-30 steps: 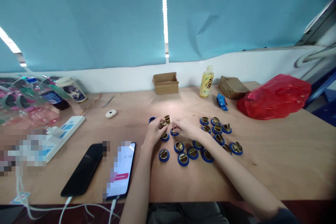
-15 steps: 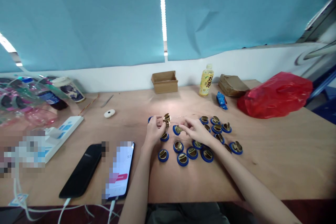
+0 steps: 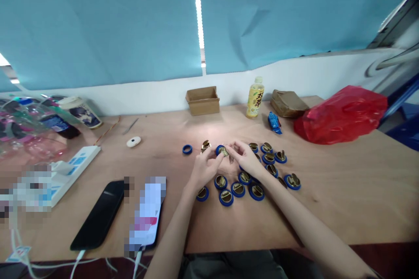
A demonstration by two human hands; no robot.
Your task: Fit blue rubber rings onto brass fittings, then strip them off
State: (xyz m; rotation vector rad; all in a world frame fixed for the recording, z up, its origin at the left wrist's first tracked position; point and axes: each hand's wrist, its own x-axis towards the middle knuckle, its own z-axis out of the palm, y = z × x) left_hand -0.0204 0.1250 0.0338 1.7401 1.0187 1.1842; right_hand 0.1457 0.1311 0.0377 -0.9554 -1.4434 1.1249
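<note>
Legible text is scant. The yellow bottle [image 3: 255,102], at 12 o'clock on the tabletop [image 3: 343,174], bears dark characters on its label, too small to read. The white power strip [image 3: 70,170], at 9 o'clock, carries blue markings, illegible. The cup [image 3: 80,111], at 10 o'clock, shows a printed figure and no readable wording. The lit phone [image 3: 145,216], at 7 o'clock, is pixelated; nothing reads there.

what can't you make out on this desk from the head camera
- Lit phone screen: blurred out.
- Power strip, left end: blurred, so its plugs are unclear.
- Blue-ringed piece: too small, half hidden by left hand and right hand; each grip unclear.
- Bottle label: too small to read.
</note>
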